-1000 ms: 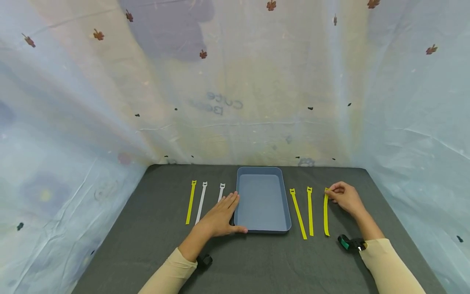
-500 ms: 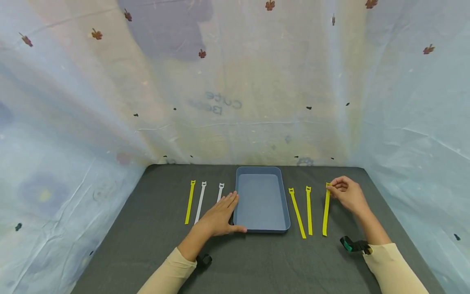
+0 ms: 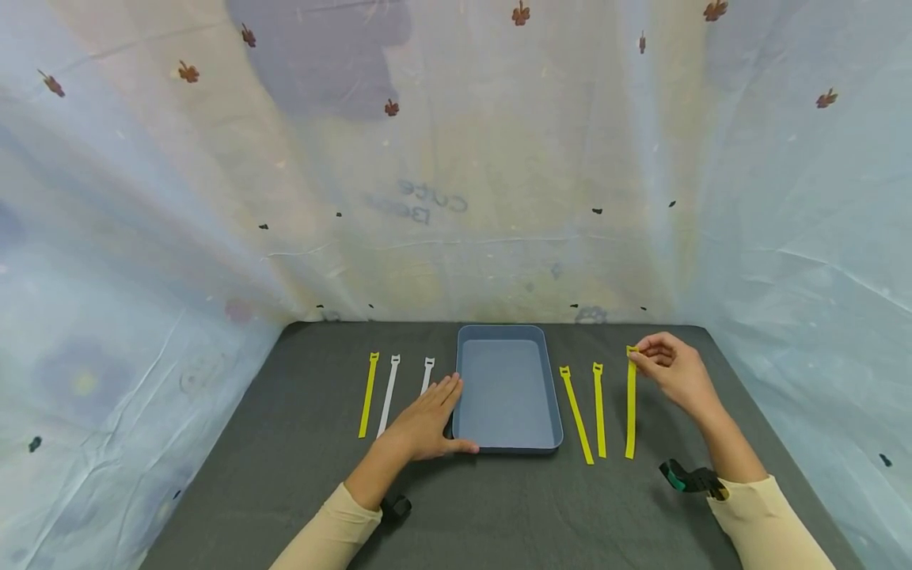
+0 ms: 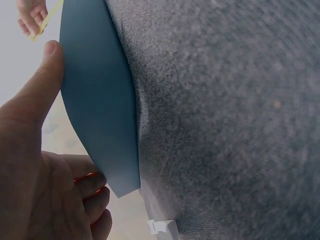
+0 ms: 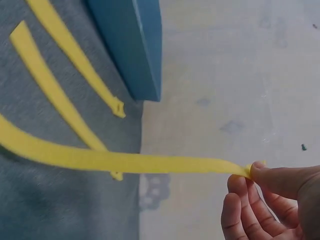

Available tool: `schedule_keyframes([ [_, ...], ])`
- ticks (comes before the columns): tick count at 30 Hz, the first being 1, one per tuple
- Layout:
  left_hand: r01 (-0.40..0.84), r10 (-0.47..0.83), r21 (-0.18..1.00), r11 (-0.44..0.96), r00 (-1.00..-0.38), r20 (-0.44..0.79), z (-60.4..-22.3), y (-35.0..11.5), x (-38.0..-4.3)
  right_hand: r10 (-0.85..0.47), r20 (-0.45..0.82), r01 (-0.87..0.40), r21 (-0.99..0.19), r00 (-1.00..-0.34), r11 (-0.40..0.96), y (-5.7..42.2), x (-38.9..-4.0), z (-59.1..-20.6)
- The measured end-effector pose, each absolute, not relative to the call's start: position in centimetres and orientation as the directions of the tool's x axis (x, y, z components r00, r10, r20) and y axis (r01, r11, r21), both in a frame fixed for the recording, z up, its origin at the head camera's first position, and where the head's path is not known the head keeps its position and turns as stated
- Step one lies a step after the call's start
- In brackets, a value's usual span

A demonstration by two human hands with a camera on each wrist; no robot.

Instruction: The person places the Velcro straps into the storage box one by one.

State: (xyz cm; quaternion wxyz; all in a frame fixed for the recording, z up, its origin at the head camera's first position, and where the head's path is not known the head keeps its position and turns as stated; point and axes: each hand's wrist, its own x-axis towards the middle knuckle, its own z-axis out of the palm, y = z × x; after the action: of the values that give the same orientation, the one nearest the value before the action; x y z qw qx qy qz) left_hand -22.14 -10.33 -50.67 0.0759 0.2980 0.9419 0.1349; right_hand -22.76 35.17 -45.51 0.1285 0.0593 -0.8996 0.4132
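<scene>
The held strap (image 3: 631, 408), yellow, is on the right side of the dark table (image 3: 513, 514), head end raised; contact of its lower end with the table cannot be determined; the right hand (image 3: 677, 376) pinches the head end between thumb and fingertips; an outer yellow strap (image 3: 601, 412) and an inner yellow strap (image 3: 578, 416) lie between it and the blue tray (image 3: 510, 396); the left hand (image 3: 426, 419), fingers extended and thumb spread, touches the tray's left side and near corner; left of the tray lie a partly covered white strap (image 3: 427, 374), a second white strap (image 3: 388, 396) and a far-left yellow strap (image 3: 368, 396).
</scene>
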Motion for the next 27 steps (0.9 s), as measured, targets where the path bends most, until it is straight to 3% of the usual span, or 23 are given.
schedule_keyframes([
  [9, 0.541, 0.583, 0.303, 0.785, -0.81, -0.062, -50.6, -10.4, -22.0, -0.015, 0.343, -0.288, -0.764, -0.939, 0.578, 33.1, -22.4, -43.3],
  [18, 0.539, 0.579, 0.293, 0.79, -0.813, -0.066, -50.4, -10.4, -22.2, -0.074, 0.42, -0.419, -0.843, -0.905, 0.338, 30.0, -23.4, -41.8],
  [27, 0.542, 0.579, 0.287, 0.79, -0.814, -0.057, -50.9, -10.4, -22.2, -0.129, 0.389, -0.408, -0.893, -0.912, 0.193, 26.8, -25.3, -42.1],
])
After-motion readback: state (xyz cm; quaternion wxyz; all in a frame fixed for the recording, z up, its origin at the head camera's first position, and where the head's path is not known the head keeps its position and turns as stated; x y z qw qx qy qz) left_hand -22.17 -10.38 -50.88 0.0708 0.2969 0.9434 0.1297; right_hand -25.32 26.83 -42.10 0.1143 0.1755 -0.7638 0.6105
